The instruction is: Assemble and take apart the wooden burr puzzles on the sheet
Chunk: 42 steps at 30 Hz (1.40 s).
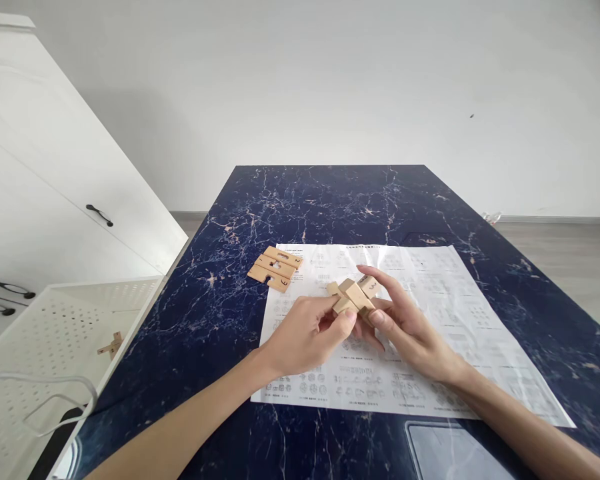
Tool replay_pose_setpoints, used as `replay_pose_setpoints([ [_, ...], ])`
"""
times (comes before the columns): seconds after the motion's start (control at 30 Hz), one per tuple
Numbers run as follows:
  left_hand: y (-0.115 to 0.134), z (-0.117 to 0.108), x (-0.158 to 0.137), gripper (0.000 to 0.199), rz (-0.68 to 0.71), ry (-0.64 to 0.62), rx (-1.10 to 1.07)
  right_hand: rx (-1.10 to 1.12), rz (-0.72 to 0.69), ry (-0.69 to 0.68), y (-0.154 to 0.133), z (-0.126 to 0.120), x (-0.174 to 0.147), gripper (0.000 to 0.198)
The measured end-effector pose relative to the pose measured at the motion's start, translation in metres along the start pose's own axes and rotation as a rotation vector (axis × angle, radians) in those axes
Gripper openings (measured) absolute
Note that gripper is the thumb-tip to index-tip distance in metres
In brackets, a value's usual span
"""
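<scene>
Between my hands, above the printed sheet, is a wooden interlocking puzzle (351, 293) made of crossed light-wood bars, with dark markings on one bar at its right. My left hand (314, 333) grips its lower left side, thumb on the front and fingers curled beneath. My right hand (403, 327) holds the right side with the thumb against the lower edge, while the index finger is raised over the top. Under both hands lies the white instruction sheet (430, 293) with rows of small diagrams. Left of the puzzle, flat wooden pieces (275, 268) numbered 1, 2 and 3 lie side by side with cut-outs.
The dark blue marble-patterned table (320, 200) reaches toward a pale wall. At lower left stands a white perforated bin (55, 320) holding another wooden piece (111, 345) and a white cable (55, 378). A white cabinet (55, 167) is on the left. A grey-white rectangle (455, 450) lies near the front edge.
</scene>
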<state>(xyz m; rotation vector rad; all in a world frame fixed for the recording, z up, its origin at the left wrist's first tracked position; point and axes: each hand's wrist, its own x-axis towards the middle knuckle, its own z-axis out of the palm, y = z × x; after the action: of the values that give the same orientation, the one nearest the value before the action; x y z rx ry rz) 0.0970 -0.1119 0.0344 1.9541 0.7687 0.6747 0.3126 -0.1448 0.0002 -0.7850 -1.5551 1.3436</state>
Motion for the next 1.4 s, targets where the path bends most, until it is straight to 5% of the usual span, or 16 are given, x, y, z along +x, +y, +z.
replay_pose_setpoints([
  [0.27, -0.021, 0.004, 0.003, 0.025, 0.303, 0.283, 0.601, -0.015, 0.164, 0.103, -0.009, 0.004, 0.003, 0.059],
  [0.47, -0.028, 0.005, 0.002, 0.023, 0.495, 0.330, 0.938, 0.075, 0.295, 0.103, -0.016, 0.003, 0.003, 0.067],
  [0.63, -0.029, 0.006, 0.001, 0.025, 0.520, 0.320, 0.943, 0.185, 0.350, 0.008, -0.016, -0.002, 0.005, 0.068],
  [0.83, -0.030, 0.003, 0.002, 0.037, 0.538, 0.330, 0.888, 0.153, 0.222, -0.160, -0.015, -0.011, 0.004, 0.059],
  [1.13, -0.030, 0.001, 0.003, 0.032, 0.531, 0.293, 0.922, -0.632, -0.099, 0.159, -0.011, -0.002, -0.004, 0.033],
  [1.4, -0.030, 0.014, 0.002, 0.018, 0.623, 0.224, 0.986, -0.639, -0.076, 0.257, -0.013, 0.002, -0.004, 0.032],
])
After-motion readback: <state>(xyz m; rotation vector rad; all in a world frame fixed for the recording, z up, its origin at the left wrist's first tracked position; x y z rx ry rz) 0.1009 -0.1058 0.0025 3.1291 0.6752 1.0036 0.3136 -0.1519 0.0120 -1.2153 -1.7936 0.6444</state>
